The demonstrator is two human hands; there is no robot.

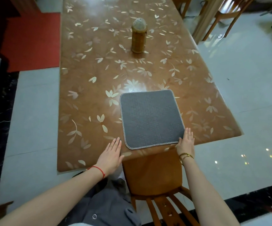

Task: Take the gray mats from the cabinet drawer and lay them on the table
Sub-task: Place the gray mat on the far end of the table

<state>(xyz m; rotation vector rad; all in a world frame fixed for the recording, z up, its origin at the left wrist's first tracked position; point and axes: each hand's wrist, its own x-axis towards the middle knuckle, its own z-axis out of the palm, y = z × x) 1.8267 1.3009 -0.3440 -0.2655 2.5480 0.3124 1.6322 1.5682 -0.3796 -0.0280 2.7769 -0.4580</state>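
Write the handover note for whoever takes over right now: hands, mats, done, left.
Left hand: open, flat on the table beside the gray mat, at its near left corner.
Right hand: open, fingers straight, at the mat's near right corner.
Mat: flat near the table's near edge, by the wooden chair.
Done: one mat laid.
Left: fetch any further mats; the cabinet drawer is out of view.

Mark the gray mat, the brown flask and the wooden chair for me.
gray mat (151,118): head view, middle of its top face.
brown flask (138,39): head view, middle of its body.
wooden chair (153,173): head view, bare part of its seat.
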